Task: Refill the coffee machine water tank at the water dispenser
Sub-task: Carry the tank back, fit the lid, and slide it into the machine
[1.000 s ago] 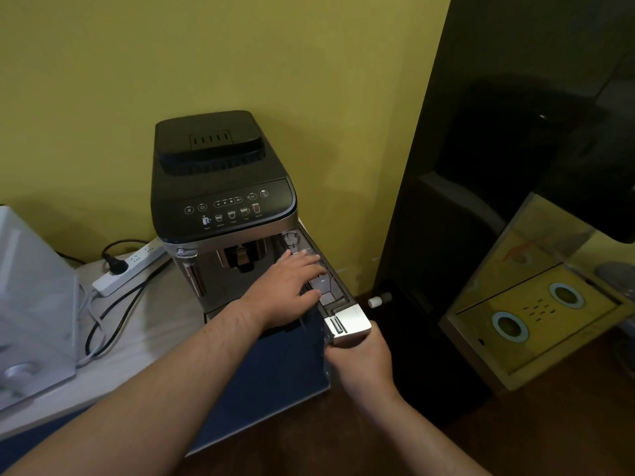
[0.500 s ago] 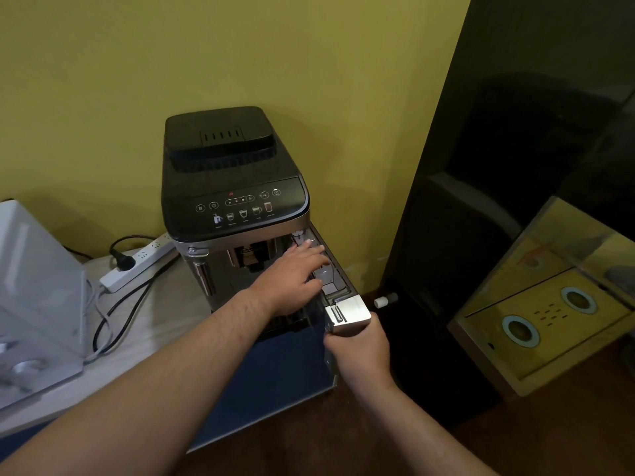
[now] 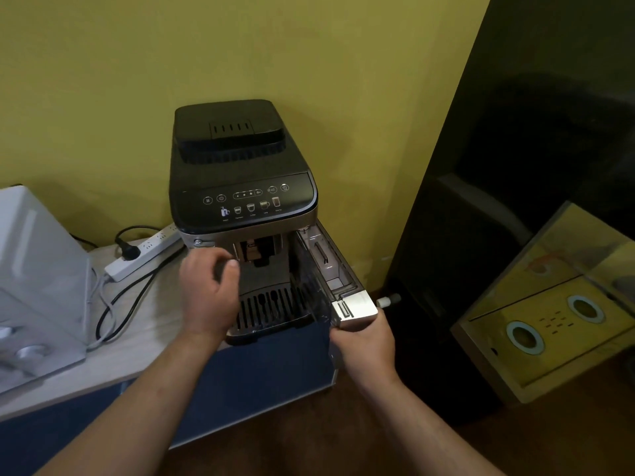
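Note:
A black and silver coffee machine (image 3: 240, 187) stands on the counter against the yellow wall. Its clear water tank (image 3: 330, 266) sticks out forward from the machine's right side, ending in a silver front panel (image 3: 355, 309). My right hand (image 3: 366, 338) grips that panel from below. My left hand (image 3: 209, 293) hovers in front of the machine's left front, above the drip tray (image 3: 271, 310), fingers curled and holding nothing. The water dispenser is partly visible as a white appliance (image 3: 37, 280) at the far left.
A white power strip (image 3: 144, 252) with black and white cables lies left of the machine. The counter's blue front (image 3: 240, 389) drops below. A tall dark cabinet (image 3: 515, 166) stands right, with a yellow box (image 3: 556, 324) on the brown floor.
My left hand left the top of the water tank and moved left, in front of the machine. The tank has slid further out with my right hand still on its panel.

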